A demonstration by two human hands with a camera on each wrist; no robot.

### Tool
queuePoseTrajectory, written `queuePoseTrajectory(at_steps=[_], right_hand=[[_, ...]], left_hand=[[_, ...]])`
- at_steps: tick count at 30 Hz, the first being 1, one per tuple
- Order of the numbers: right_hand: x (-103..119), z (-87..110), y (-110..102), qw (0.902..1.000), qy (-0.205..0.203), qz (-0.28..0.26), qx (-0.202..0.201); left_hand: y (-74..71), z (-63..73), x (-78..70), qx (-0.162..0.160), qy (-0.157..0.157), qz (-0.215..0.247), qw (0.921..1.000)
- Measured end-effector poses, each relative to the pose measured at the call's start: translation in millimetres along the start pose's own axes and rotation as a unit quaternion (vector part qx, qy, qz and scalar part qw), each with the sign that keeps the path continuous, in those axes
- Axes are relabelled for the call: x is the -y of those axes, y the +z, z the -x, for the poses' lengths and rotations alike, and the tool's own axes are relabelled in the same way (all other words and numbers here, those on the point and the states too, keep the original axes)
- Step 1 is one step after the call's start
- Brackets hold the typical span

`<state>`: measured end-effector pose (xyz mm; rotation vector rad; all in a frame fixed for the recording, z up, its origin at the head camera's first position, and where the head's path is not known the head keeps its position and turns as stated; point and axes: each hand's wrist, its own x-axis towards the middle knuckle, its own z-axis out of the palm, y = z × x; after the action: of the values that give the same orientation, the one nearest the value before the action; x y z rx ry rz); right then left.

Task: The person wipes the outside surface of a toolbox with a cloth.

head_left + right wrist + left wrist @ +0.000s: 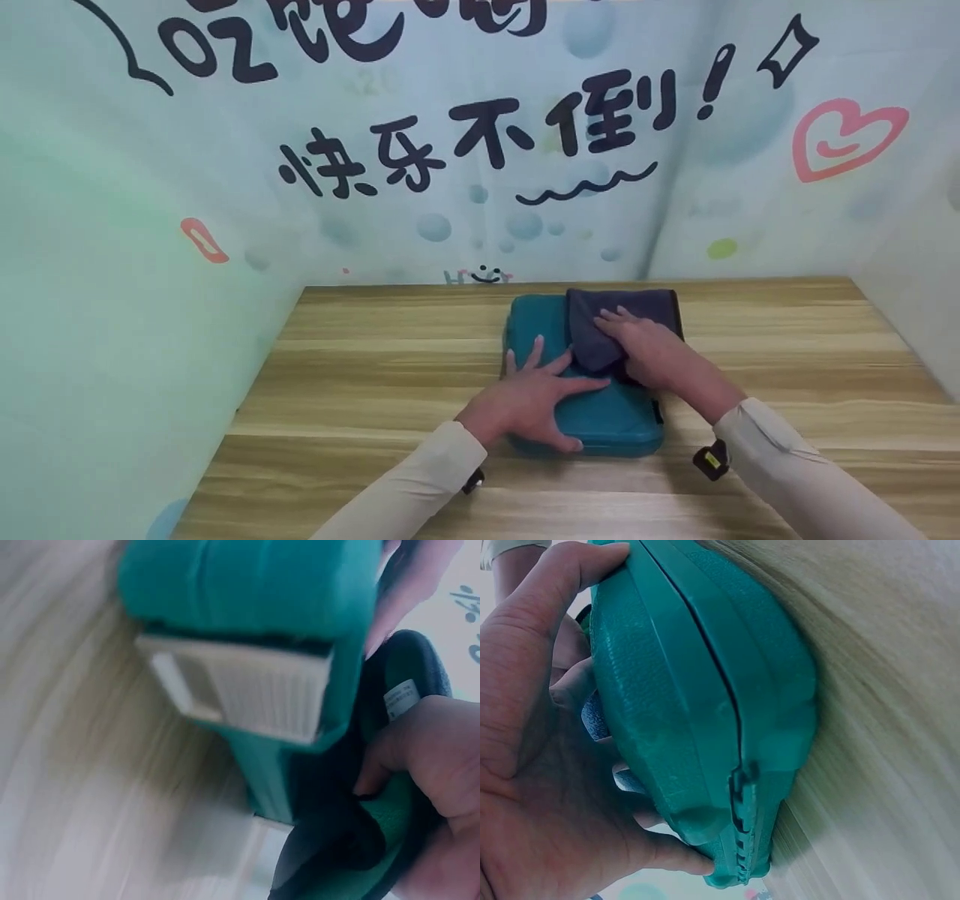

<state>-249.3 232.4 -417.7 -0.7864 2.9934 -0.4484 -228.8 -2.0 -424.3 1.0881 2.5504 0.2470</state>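
Note:
A teal hard case (611,424) lies closed on the table, its seam (705,637) facing the left wrist view. My left hand (529,401) rests on its near left part with fingers spread, the thumb at the front edge. Over the far right of the case lies a dark navy cloth (589,319). My right hand (649,345) is on this cloth, fingers across its top. In the right wrist view, the thumb of the right hand (450,765) grips a fold of the cloth, beside a small white label (401,699). A pale latch (247,686) shows on the case's side.
The wood-grain table (375,375) extends to both sides of the case. A printed backdrop (450,225) with dark lettering stands behind it, and pale walls (112,300) flank the table. Small black devices (711,460) sit at the wrists.

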Motion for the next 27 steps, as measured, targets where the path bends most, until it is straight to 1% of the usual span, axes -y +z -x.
queuePoseTrajectory(at_steps=[3,10,15,17,23,27], right_hand=[[7,1.4,-1,0.9999,0.004,0.003,0.01],[17,1.4,-1,0.9996,0.014,0.019,0.016],[20,0.4,-1,0.999,0.009,0.041,0.014],[21,-1.1,-1,0.9987,0.011,0.045,0.019],[21,-3.8,-3,0.9981,0.029,0.044,0.033],[19,-3.1,-1,0.9984,0.025,0.042,0.03]], left_hand=[[-0.4,0.5,-0.6,0.0,-0.001,0.0,1.0],[0.0,0.2,-1.6,-0.002,-0.009,-0.023,0.9997],[0.2,0.7,-1.8,-0.005,-0.003,-0.012,0.9999],[0.5,1.0,-1.7,-0.004,-0.002,-0.006,1.0],[-0.1,0.5,-2.2,0.0,-0.006,-0.004,1.0],[1.2,-0.1,-2.0,0.0,-0.008,-0.009,0.9999]])
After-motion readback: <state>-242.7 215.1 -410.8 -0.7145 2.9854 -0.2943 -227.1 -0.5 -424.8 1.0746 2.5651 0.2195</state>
